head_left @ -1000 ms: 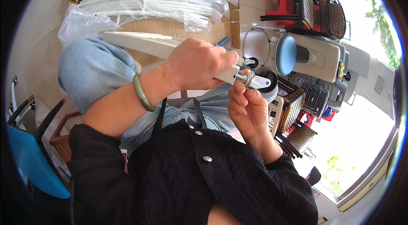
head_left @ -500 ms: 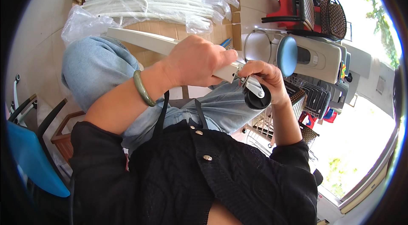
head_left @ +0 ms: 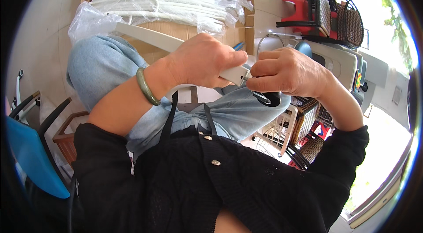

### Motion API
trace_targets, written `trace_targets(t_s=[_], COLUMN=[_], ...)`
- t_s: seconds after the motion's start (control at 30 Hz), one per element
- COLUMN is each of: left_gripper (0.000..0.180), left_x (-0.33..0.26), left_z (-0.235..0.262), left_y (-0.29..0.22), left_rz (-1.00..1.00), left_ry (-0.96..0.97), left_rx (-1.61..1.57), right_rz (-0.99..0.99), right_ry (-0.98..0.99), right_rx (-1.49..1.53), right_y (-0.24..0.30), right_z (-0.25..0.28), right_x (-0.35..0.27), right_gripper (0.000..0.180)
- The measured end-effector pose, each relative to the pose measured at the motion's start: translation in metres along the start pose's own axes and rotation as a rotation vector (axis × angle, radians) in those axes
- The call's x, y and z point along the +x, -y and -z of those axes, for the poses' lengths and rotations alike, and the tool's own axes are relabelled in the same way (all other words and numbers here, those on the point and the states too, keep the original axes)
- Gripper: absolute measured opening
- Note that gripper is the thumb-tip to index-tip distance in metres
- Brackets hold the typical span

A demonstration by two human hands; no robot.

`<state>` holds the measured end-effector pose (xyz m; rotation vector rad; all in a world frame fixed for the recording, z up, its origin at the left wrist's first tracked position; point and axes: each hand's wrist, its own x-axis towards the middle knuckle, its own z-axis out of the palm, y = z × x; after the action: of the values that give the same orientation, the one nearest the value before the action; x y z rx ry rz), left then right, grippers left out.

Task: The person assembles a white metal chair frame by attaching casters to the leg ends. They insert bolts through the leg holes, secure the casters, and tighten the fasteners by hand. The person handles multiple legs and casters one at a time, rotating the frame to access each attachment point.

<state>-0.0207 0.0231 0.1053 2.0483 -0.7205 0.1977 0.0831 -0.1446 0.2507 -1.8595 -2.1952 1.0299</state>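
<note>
My left hand [head_left: 205, 59] is wrapped round a white metal tube [head_left: 150, 35] near its right end, with the bar slanting up and left across my knee. At that end, my right hand [head_left: 286, 72] pinches a caster [head_left: 274, 98] by its stem or mount, its fingers hiding most of the grip. The caster's black wheel and metal fork show below those fingers. Its stem meets the end of the tube; how far it sits inside cannot be made out.
An open cardboard box [head_left: 253, 35] beyond my knees holds several white curved tubes [head_left: 167, 1] in clear plastic. Black-framed chairs [head_left: 324, 6] and a red stool [head_left: 296, 10] stand at the far right. A blue chair [head_left: 35, 158] stands at left, near a brown wooden crate [head_left: 70, 136].
My right hand has turned over and shifted, so its back now faces up and covers much of the caster. The right elbow has swung outward. My left hand keeps its hold on the tube.
</note>
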Motion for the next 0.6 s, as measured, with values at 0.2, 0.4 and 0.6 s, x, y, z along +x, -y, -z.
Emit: trace_targets(t_s=[0.2,0.4,0.6], left_gripper=[0.04,0.039,0.033], left_x=[-0.002,-0.003,-0.002], left_z=[0.006,0.003,-0.001], left_y=[-0.003,-0.003,-0.004], left_rz=[-0.002,0.012,0.011], left_ry=[0.015,0.024,-0.023], left_rx=[0.009,0.022,0.032], right_rz=[-0.05,-0.229,-0.384], right_ry=[-0.217,-0.396,-0.623], right_rx=[0.367,0.601,0.93], right_y=[-0.013,-0.003,0.009], right_z=[-0.024,-0.048,-0.088], right_x=[-0.006,-0.016,-0.027], right_gripper=[0.021,0.017,0.014])
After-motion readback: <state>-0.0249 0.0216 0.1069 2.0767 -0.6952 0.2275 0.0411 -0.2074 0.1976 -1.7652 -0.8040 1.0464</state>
